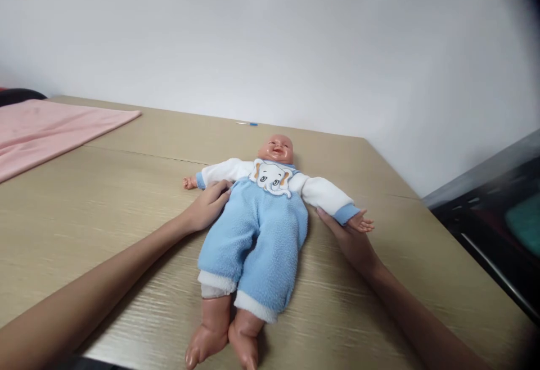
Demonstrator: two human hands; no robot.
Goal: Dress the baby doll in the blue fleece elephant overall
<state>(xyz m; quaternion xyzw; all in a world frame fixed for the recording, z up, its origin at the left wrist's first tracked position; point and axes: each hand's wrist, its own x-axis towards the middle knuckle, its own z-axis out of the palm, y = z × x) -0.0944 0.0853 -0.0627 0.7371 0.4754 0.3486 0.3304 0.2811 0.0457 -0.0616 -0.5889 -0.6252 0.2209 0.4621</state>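
Observation:
A baby doll point(259, 212) lies on its back on the wooden table, its head away from me and its bare feet towards me. Its clothes are light blue fleece trousers with white cuffs and a white top with an elephant patch point(272, 177). My left hand point(210, 206) rests against the doll's side below its outstretched arm, fingers extended and touching the blue cloth. On the other side, my right hand point(352, 243) lies beneath the doll's sleeve point(327, 193). One straight digit shows there; the doll's arm hides the other fingers.
A pink cloth point(46, 131) is spread at the table's left side. Near the back edge lies a pen with a blue cap point(253, 124). The white wall point(261, 49) rises behind the table point(147, 212). Dark furniture point(485, 229) stands beyond the right edge.

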